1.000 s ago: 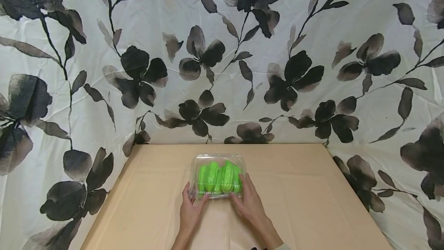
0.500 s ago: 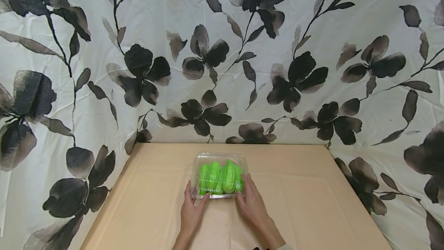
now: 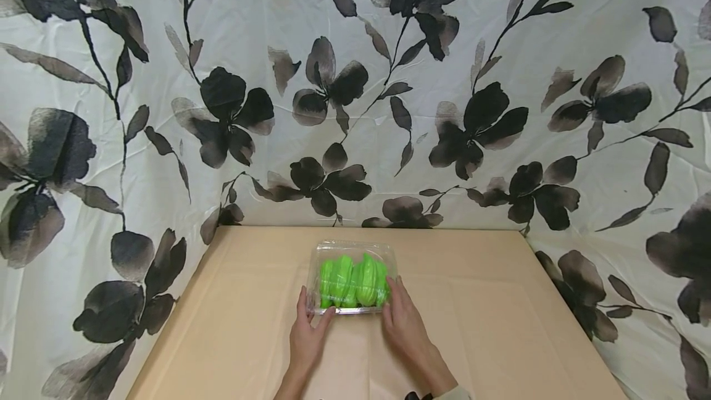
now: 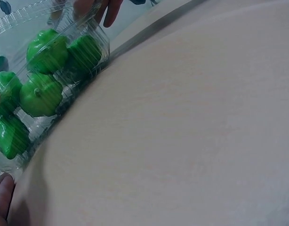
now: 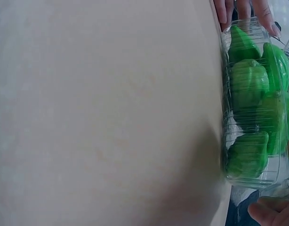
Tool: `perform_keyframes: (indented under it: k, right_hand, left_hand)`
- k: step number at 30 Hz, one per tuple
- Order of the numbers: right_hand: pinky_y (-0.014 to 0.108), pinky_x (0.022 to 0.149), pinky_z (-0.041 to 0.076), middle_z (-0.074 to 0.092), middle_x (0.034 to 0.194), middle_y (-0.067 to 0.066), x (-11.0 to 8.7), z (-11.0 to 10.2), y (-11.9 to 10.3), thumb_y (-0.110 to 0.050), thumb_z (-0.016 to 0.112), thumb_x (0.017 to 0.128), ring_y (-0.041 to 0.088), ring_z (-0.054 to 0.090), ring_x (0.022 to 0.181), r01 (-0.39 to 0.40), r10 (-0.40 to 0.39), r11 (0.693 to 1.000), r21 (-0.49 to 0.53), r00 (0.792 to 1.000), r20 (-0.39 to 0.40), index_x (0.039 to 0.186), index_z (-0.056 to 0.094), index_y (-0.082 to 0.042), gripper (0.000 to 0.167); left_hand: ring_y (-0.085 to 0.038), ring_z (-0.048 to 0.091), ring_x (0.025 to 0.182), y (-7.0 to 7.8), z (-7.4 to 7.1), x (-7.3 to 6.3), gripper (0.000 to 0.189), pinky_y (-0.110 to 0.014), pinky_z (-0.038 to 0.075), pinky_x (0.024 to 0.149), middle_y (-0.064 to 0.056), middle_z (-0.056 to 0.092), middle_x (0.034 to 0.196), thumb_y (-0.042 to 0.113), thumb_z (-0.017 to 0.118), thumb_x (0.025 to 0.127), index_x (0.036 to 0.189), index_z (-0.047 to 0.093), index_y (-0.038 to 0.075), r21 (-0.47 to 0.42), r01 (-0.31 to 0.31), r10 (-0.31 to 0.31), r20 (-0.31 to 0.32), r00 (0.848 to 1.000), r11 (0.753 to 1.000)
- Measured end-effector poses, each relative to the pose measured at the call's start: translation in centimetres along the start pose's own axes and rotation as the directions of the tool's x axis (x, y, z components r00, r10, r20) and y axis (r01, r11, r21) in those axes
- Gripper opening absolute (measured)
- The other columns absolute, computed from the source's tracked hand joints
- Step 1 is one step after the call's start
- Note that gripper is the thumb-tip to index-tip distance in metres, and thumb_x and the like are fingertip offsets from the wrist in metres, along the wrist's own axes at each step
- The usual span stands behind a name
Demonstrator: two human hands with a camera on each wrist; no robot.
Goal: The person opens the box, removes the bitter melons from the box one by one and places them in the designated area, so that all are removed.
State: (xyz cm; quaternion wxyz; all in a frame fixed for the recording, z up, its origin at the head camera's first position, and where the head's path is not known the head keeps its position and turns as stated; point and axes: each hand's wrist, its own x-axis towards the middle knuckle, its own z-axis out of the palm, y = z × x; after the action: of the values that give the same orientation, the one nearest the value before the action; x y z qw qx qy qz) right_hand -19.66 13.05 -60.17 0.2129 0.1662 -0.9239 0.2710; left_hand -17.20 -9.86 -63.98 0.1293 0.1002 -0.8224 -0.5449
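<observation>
A clear plastic clamshell box [image 3: 350, 247] sits on the tabletop in the head view, with several green, ribbed, pepper-like vegetables [image 3: 366, 279] seen through its lid. At its near left corner, my left hand [image 3: 305, 335] grips it, thumb on the front edge and fingers along the left side. My right hand [image 3: 408, 326] holds the opposite side, its thumb by the near right corner. Close up in the left wrist view, the box [image 4: 100, 49] shows its ridged wall. The right wrist view shows my left fingers [image 5: 222, 10] at the far end of the box [image 5: 250, 181].
The box stands toward the back of a tan-covered table [image 3: 250, 276]. Behind it and at both sides hangs a white cloth [image 3: 400, 141] printed with dark flowers and leaves. The table's back edge lies just beyond the box.
My right thumb has slid from the box's front edge toward its right corner. The whole head view has shifted slightly; the left hand keeps its hold and the box stays nearly in place.
</observation>
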Motion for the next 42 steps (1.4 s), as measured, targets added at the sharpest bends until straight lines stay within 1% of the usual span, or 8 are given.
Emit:
perform_keyframes:
  k: [4,9,17,23,28,31,34,42]
  right_hand:
    - [0.054,0.107,0.050,0.048,0.142,0.039,0.0,0.0,0.1,-0.005,0.059,0.096,0.049,0.052,0.132,0.006,-0.006,1.000,-0.025,1.000,0.005,0.145,0.043,0.003,0.052]
    - [0.050,0.104,0.053,0.054,0.139,0.032,-0.1,-0.2,0.2,0.001,0.057,0.096,0.044,0.055,0.130,0.019,-0.019,0.999,-0.028,1.000,-0.004,0.143,0.046,0.003,0.048]
    - [0.046,0.110,0.049,0.054,0.146,0.022,-0.2,-0.4,0.0,-0.003,0.057,0.098,0.037,0.053,0.135,-0.043,0.043,0.999,0.001,0.998,0.050,0.146,0.046,-0.005,0.050]
    - [0.046,0.109,0.050,0.055,0.145,0.020,-0.3,-0.4,0.1,-0.006,0.055,0.100,0.036,0.054,0.135,-0.059,0.059,0.998,-0.014,0.998,0.028,0.147,0.044,-0.007,0.048]
    - [0.049,0.103,0.056,0.056,0.141,0.025,-0.4,-0.6,0.1,-0.006,0.056,0.097,0.039,0.059,0.128,-0.091,0.091,0.996,-0.021,0.996,0.006,0.149,0.040,-0.003,0.054]
    - [0.051,0.100,0.057,0.057,0.139,0.026,-0.3,-0.9,0.0,-0.010,0.058,0.097,0.040,0.060,0.125,-0.127,0.127,0.992,0.012,0.992,-0.003,0.150,0.038,-0.001,0.057]
    - [0.052,0.103,0.055,0.056,0.142,0.024,0.0,-1.2,-0.1,-0.016,0.059,0.099,0.039,0.059,0.127,-0.160,0.160,0.986,0.053,0.987,0.002,0.152,0.035,-0.003,0.059]
    - [0.050,0.102,0.056,0.053,0.145,0.023,1.3,-2.4,-0.2,-0.017,0.062,0.100,0.038,0.057,0.130,-0.159,0.169,0.963,0.217,0.985,-0.029,0.151,0.035,-0.001,0.060]
  left_hand:
    - [-0.049,0.058,0.124,0.0,0.0,0.0,0.092,-0.058,0.048,0.108,-0.030,0.038,0.155,0.050,0.071,0.090,0.160,0.021,0.018,-0.004,0.007,-0.007,-0.002,1.000,1.000]
    - [-0.048,0.061,0.121,-0.1,-0.1,-0.1,0.090,-0.059,0.051,0.104,-0.033,0.041,0.151,0.046,0.071,0.091,0.159,0.023,0.015,-0.009,-0.006,0.005,-0.017,1.000,1.000]
    - [-0.048,0.060,0.122,-0.3,-0.7,0.1,0.088,-0.060,0.050,0.105,-0.033,0.038,0.153,0.048,0.069,0.092,0.160,0.022,0.017,-0.014,0.002,-0.002,-0.002,1.000,1.000]
    - [-0.047,0.060,0.123,-0.3,-0.9,0.1,0.087,-0.059,0.051,0.105,-0.033,0.037,0.154,0.049,0.068,0.092,0.160,0.023,0.019,-0.025,0.007,-0.006,0.012,1.000,1.000]
    - [-0.046,0.061,0.122,-0.4,-0.9,0.0,0.086,-0.057,0.052,0.104,-0.031,0.038,0.154,0.050,0.069,0.092,0.159,0.024,0.019,-0.027,0.010,-0.010,0.000,1.000,1.000]
    - [-0.046,0.061,0.122,-0.4,-0.9,0.0,0.086,-0.057,0.052,0.105,-0.029,0.040,0.154,0.050,0.069,0.092,0.159,0.025,0.020,-0.030,0.010,-0.010,-0.001,1.000,0.999]
    - [-0.045,0.061,0.123,-0.4,-0.9,-0.1,0.085,-0.056,0.052,0.105,-0.025,0.042,0.154,0.048,0.069,0.092,0.159,0.025,0.020,-0.035,0.003,-0.003,-0.002,1.000,0.999]
    - [-0.041,0.063,0.122,-0.3,-0.9,-0.3,0.085,-0.050,0.053,0.106,-0.019,0.044,0.154,0.044,0.070,0.093,0.159,0.025,0.017,-0.045,-0.026,0.026,-0.010,1.000,0.999]
